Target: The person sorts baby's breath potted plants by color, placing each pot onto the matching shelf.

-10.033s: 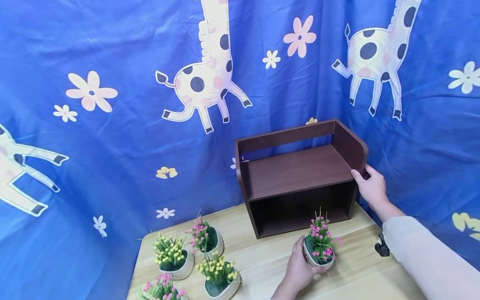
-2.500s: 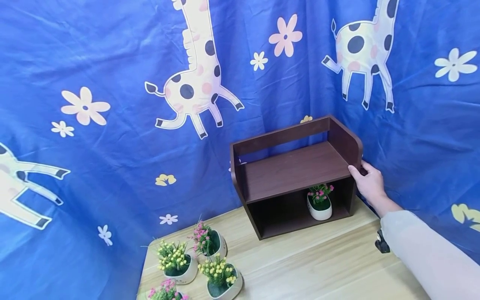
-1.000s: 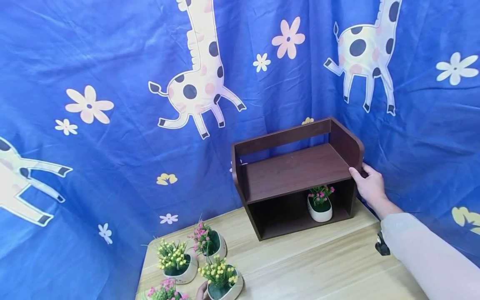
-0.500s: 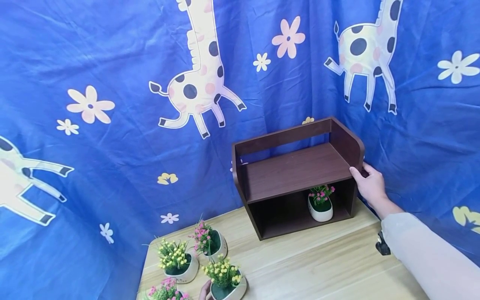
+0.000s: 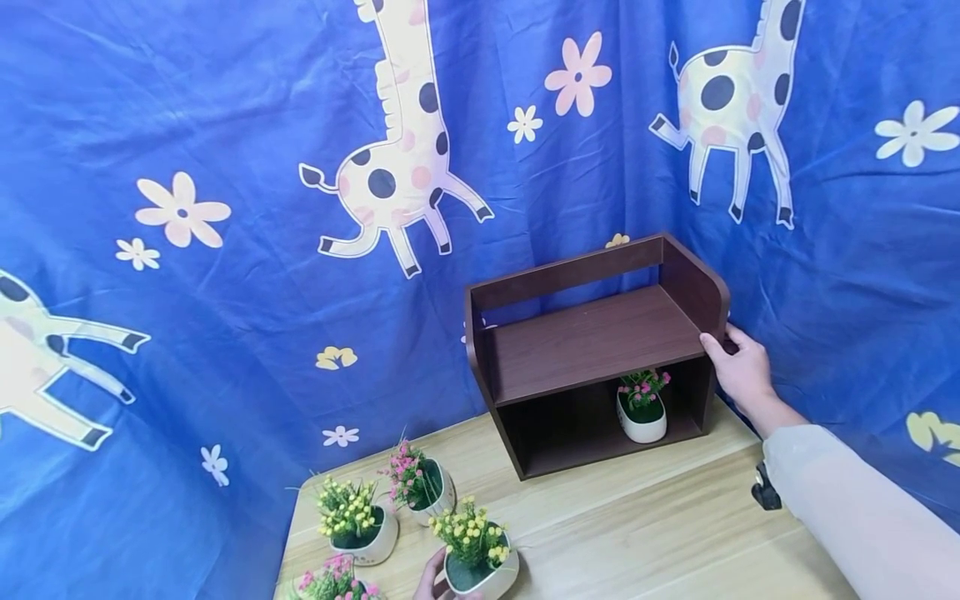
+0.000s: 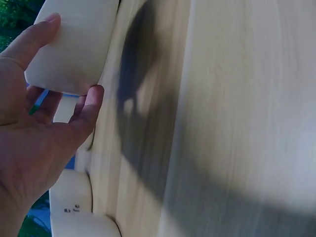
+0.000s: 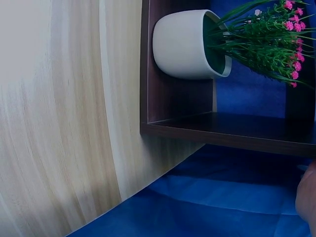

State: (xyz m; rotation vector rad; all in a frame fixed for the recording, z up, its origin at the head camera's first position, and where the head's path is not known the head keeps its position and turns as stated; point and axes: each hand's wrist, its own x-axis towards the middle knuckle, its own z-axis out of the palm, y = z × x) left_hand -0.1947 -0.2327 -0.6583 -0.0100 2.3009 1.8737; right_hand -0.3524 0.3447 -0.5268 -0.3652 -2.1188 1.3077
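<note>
White pot of yellow flowers is gripped in the left hand; dark brown shelf is held by the right hand.
Beside the gripped pot, three other pots are left on the table; in the shelf's lower compartment, one pink-flowered pot is already set.

White pot, yellow flowers; brown shelf; blue giraffe-print curtain.

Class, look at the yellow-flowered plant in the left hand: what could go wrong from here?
1. The left hand holds the yellow-flowered plant by its fingertips, so its smooth-looking pot might slip.
2. The rear pink-flowered plant stands close by; a sideways swing might knock it.
3. The right hand holds the side of the shelf; a tug might shift it and the shelved pink-flowered plant.
</note>
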